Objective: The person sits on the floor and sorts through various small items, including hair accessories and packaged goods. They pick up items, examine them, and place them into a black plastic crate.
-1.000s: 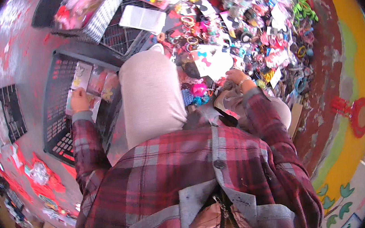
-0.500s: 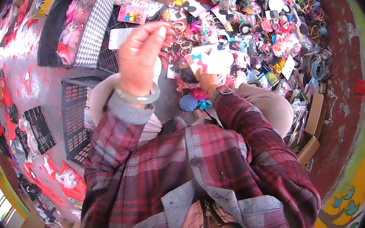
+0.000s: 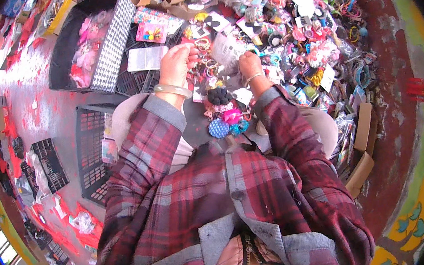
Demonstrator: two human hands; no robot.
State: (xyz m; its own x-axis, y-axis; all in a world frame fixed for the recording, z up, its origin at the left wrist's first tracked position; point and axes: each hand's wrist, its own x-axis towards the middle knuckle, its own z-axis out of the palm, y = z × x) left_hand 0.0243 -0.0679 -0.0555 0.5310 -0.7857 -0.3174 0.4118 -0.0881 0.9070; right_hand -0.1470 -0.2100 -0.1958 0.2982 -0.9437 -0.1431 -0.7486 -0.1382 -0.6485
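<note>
My left hand is raised over the near edge of the pile, its fingers curled in beside several gold-coloured rings; anything small in the fingers is hidden. Opposite it, my right hand is closed at the edge of a whitish, see-through plastic bag, which hangs blurred between the two hands. Below them lie a black hair scrunchie, a bright pink hair piece, a blue dotted round piece and a teal one.
A big pile of hair accessories spreads ahead and right. At the left stand a black bin with pink items and a black slatted crate. A clear flat case lies beyond my left hand. Cardboard flaps edge the right side.
My left hand has lowered toward the pile. My right hand has risen and moved right, away from the white card with bows it was at; the see-through bag now shows between the hands.
</note>
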